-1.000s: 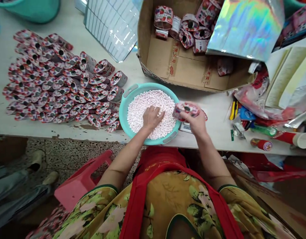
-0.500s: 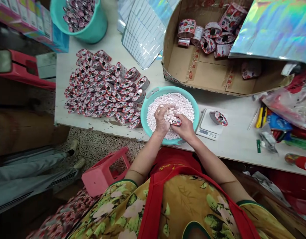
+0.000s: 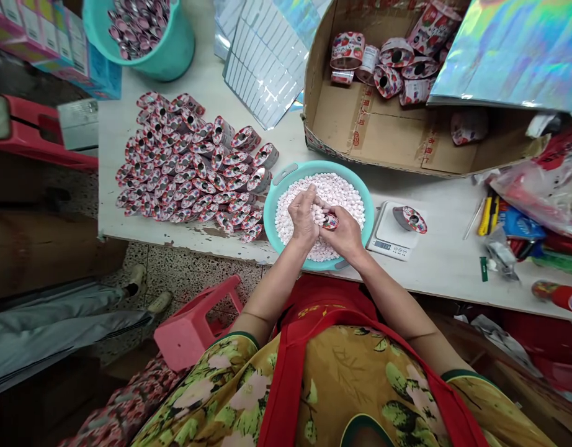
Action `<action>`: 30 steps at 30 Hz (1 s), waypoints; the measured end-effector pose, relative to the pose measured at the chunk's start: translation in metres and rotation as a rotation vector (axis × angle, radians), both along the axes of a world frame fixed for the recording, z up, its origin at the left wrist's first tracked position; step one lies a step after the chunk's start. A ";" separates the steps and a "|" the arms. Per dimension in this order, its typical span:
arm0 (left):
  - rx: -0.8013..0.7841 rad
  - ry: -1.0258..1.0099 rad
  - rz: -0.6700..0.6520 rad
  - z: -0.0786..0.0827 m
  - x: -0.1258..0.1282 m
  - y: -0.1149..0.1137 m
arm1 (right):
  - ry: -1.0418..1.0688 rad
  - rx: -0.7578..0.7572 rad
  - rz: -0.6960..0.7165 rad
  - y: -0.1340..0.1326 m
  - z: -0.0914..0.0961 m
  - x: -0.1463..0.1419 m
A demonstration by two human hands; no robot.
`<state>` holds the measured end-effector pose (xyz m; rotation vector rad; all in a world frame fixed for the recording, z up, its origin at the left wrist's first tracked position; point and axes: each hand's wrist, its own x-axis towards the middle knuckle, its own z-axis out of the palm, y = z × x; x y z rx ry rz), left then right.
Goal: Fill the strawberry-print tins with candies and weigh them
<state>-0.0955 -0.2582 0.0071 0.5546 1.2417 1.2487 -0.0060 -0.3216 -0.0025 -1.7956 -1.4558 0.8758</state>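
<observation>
A teal basin [image 3: 270, 225] full of small white candies [image 3: 339, 186] stands at the table's front edge. Over it, my left hand [image 3: 304, 216] is cupped around some of the candies, fingers curled. My right hand [image 3: 345, 233] grips a small printed container [image 3: 331, 221] with a red patterned rim, held tilted against the candies in my left palm. The container's lower part is hidden by my fingers. Right of the basin, a similar container [image 3: 412, 219] lies on a white kitchen scale [image 3: 392, 231].
Many printed containers [image 3: 188, 164] stand packed together on the left. Behind them is a teal bucket [image 3: 181, 49] of small pinkish pieces. A cardboard box [image 3: 388, 139] holds more containers; silver sheets [image 3: 265, 62] lie beside it. A pink stool [image 3: 188, 335] and a person's legs [image 3: 72, 329] are at lower left.
My left hand has closed further around the candies and tipped toward the container's mouth. Fewer candies show in the palm. The whole view has shifted slightly.
</observation>
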 end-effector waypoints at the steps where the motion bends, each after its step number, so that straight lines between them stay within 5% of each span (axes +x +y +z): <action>1: 0.007 0.002 0.001 0.000 0.001 0.001 | -0.020 -0.010 0.000 0.001 0.001 -0.001; 20: -0.019 0.011 0.036 -0.015 0.004 0.001 | -0.234 -0.079 0.019 0.002 0.027 0.000; 30: 0.062 -0.008 -0.048 0.010 0.004 -0.006 | -0.108 -0.043 -0.026 0.002 0.015 -0.002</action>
